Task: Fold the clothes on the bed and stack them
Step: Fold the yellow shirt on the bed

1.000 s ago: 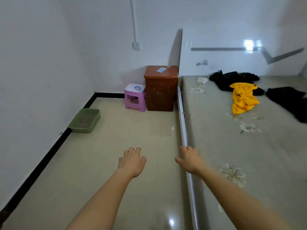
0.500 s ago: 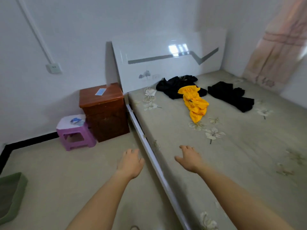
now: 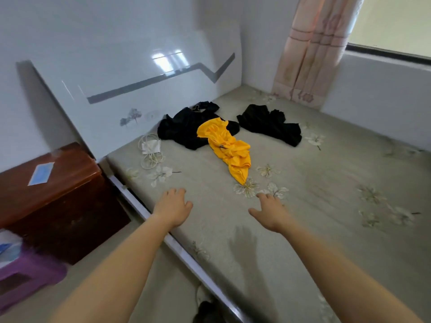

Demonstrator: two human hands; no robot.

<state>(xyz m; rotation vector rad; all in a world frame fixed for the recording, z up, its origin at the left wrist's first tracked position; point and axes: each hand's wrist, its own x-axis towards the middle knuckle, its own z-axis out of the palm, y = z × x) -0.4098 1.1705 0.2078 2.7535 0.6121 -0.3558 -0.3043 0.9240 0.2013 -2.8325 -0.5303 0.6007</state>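
Location type: domestic bedroom.
- Bed (image 3: 326,183), floral-print cover, directly below left-hand fingers (image 3: 173,194) and right-hand fingers (image 3: 267,198).
- Glossy white headboard (image 3: 140,89) well beyond fingertips.
- Loose clothes (image 3: 231,148) on cover, ahead of fingers.
- Brown wooden nightstand (image 3: 58,194) left of left-hand fingers.
- Pink curtain (image 3: 314,54) and window (image 3: 391,24) far beyond, right of right-hand fingers.
- Purple plastic stool (image 3: 28,276) left, nearer than fingers.

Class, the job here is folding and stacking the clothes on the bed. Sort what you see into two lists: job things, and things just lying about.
For the job: yellow garment; black garment by the headboard; second black garment nearer the curtain; bed.
Lying about: white face mask on the bed; blue face mask; brown nightstand; purple stool.
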